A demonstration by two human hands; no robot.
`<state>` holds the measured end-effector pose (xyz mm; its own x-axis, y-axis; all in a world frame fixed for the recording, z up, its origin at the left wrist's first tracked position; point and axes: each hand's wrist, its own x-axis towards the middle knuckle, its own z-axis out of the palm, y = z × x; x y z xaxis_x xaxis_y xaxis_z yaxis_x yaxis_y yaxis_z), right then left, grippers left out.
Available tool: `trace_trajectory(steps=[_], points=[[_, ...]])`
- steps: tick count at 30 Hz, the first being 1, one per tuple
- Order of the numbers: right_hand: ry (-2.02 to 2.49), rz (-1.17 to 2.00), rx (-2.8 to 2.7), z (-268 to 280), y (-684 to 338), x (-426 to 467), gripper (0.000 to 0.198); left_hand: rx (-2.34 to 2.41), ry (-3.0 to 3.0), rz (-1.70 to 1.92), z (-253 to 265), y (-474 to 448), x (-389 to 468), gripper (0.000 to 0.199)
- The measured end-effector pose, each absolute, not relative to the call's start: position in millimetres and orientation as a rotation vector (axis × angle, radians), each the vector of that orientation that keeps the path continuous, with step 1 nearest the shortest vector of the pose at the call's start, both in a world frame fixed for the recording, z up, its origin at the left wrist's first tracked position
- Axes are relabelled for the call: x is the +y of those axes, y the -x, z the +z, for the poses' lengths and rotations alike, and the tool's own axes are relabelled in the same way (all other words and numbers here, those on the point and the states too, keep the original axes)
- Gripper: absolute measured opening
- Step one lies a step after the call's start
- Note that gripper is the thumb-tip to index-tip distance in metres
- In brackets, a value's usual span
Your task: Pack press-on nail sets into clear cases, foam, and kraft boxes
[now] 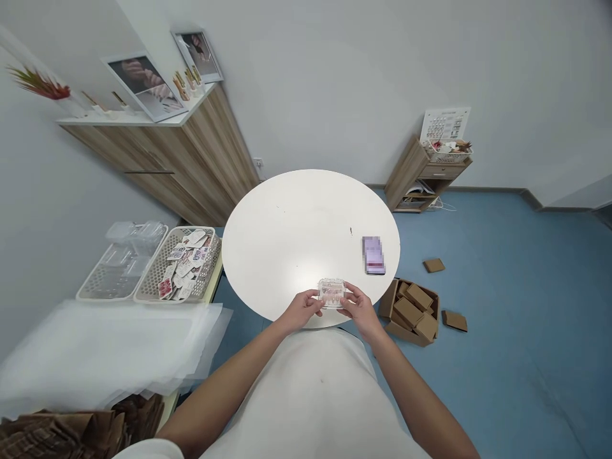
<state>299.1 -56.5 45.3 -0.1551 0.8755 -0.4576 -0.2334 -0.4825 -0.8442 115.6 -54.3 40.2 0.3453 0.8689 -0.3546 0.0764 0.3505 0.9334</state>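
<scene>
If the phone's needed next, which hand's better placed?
Right, likely. The right hand is nearer the phone, on the right side of the white table; the left hand is across the clear case both hold.

The box (331,293) is glossy clear plastic, the tabletop (296,223) smooth and faintly glossy, the cabinet (210,153) wood-grained, the cartons (419,297) matt cardboard.
</scene>
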Motion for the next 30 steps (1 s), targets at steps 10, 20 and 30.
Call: trace_trajectory(steps=[10, 20, 30], points=[[1.314, 1.764, -0.833, 26.6, -303.7, -46.8, 0.052, 1.300, -1.048, 0.714, 30.4, -132.9, -60.1, 0.038], [1.377, 1.812, -0.784, 9.4, -282.5, -42.5, 0.043, 1.571, -1.071, 0.874, 26.7, -119.5, -73.1, 0.044], [1.395, 1.807, -1.156, 5.0, -213.6, -14.4, 0.045, 1.686, -0.791, 1.038, 8.0, -68.8, -68.7, 0.046]])
